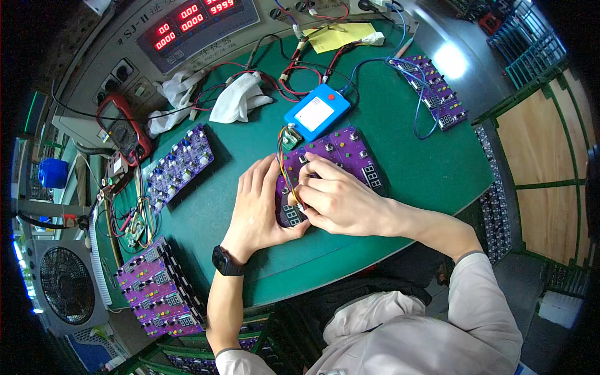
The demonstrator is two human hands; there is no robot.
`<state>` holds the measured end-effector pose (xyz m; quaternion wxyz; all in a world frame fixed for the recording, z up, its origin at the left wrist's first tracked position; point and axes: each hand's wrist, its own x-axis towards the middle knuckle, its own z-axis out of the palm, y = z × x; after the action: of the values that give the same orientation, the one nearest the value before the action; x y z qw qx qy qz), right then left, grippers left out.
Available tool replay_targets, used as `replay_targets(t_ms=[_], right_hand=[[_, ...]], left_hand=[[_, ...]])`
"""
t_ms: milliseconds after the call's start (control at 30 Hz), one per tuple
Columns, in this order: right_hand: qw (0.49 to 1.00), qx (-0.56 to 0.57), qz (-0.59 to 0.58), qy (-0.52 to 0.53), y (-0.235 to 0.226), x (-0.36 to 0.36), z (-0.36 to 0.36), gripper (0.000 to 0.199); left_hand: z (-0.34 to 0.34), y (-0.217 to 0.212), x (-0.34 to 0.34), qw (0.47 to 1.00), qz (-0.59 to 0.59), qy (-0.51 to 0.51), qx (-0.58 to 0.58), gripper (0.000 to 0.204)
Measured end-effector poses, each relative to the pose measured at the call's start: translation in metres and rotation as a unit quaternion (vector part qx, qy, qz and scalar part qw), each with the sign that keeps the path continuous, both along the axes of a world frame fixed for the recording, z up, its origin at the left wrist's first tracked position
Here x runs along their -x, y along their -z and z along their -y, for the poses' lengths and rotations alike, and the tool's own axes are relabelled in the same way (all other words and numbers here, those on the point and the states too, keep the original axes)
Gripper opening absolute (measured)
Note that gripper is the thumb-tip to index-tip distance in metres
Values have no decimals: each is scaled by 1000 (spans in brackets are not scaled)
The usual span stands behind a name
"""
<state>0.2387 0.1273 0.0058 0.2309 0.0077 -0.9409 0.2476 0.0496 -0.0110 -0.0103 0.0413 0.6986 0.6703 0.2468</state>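
A purple circuit board (327, 145) with small digit displays and buttons lies on the green table mat in front of me. My left hand (255, 203) closes around its left side, fingers along the edge and thumb at the near corner. Over the board, my right hand (340, 197) pinches the end of a bundle of coloured wires (284, 167) near a digit display; the fingers partly hide the connector there. These wires run up to a small green circuit board (290, 137) beside a blue box (319, 112) with a white label and a red button.
A stack of purple boards (156, 287) stands at the near left, with another board (180, 164) farther up. More boards (431, 90) lie at the far right. A red multimeter (123, 128), white gloves (240, 99) and tangled cables sit before a bench instrument (187, 37) with red digits.
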Motion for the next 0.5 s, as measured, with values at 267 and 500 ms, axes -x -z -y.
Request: replay_targets(t_ms=[267,500], right_hand=[[1000,-3,1,1,-1,-1,0,20],[999,-35,6,-9,-3,0,-1,24]], left_hand=[[-1,3,0,1000,3,1,-8,113],[0,5,2,1000,1,4,-16,113]])
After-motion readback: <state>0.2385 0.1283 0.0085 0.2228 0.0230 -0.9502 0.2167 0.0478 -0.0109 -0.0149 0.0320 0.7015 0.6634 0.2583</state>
